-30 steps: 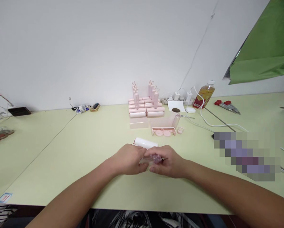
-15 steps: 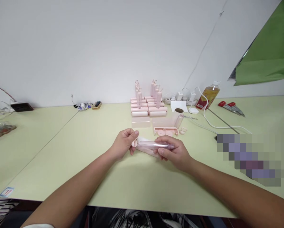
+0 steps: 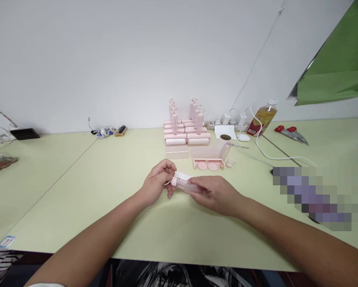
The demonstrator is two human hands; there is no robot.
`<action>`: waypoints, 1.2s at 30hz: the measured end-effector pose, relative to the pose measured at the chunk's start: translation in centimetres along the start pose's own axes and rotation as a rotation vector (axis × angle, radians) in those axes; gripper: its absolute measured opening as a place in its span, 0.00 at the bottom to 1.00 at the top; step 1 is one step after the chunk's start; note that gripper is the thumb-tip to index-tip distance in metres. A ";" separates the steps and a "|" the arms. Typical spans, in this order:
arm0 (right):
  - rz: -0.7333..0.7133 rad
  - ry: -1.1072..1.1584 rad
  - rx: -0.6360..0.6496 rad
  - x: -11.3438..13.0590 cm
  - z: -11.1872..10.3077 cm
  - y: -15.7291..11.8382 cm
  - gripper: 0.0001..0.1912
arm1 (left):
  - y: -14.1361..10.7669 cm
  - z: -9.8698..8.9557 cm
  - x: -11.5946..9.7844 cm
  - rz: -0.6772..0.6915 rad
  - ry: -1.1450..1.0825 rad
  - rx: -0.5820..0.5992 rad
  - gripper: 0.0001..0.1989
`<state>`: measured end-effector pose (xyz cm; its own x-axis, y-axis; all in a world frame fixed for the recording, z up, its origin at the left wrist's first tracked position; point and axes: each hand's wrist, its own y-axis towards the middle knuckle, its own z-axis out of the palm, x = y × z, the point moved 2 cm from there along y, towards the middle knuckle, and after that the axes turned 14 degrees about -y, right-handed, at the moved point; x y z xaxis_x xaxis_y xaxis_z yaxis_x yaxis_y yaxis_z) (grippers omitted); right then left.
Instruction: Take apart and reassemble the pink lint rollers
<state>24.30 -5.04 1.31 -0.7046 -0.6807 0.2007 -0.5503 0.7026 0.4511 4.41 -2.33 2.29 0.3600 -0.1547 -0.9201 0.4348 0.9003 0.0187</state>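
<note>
Table: pale green top [image 3: 77, 191] is running back to a white wall [image 3: 122, 59]; clock centred on the tube in hand.
Clear tube [image 3: 185, 185]: lying roughly level between the hands, mid-table, its capped end pointing to about 9 o'clock.
Pink cap [image 3: 174, 181]: sitting at the tube's end, touching; seating depth too small to tell.
Left hand [image 3: 156, 184]: at 9 o'clock, fingers pinching narrow at the cap and its loop.
Right hand [image 3: 221, 193]: at 3 o'clock, wrapping around the tube's far part, hiding its other end.
White item [image 3: 181, 175]: lying just beyond the tube at 12, partly hidden.
Pink case [image 3: 193, 164]: resting open at 1, holding round parts; spare cap [image 3: 230, 163] waiting at 2.
Capped tubes [image 3: 199, 124]: standing at 12, on pink cases further back.
Doing it well (judgement): tube and cap should be staying in one line, left fingers gripping the collar rather than the thin loop, right hand bracing without squeezing the wall, eyes checking for an even seam.
</note>
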 end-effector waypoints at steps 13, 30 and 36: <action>-0.005 -0.063 0.159 0.2 -0.5 -0.1 0.15 | -0.7 -0.1 -0.6 -0.181 0.412 0.354 0.21; -0.012 -0.178 0.214 0.0 0.2 -0.5 0.18 | -0.6 0.2 1.2 -0.182 0.480 0.420 0.25; 0.071 0.081 0.285 0.4 -0.1 0.0 0.18 | -0.8 0.3 0.0 -0.076 0.661 0.456 0.23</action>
<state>24.07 -5.38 1.46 -0.7139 -0.6343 0.2967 -0.6129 0.7709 0.1733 4.35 -3.14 2.41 -0.1851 0.1921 -0.9638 0.7840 0.6202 -0.0270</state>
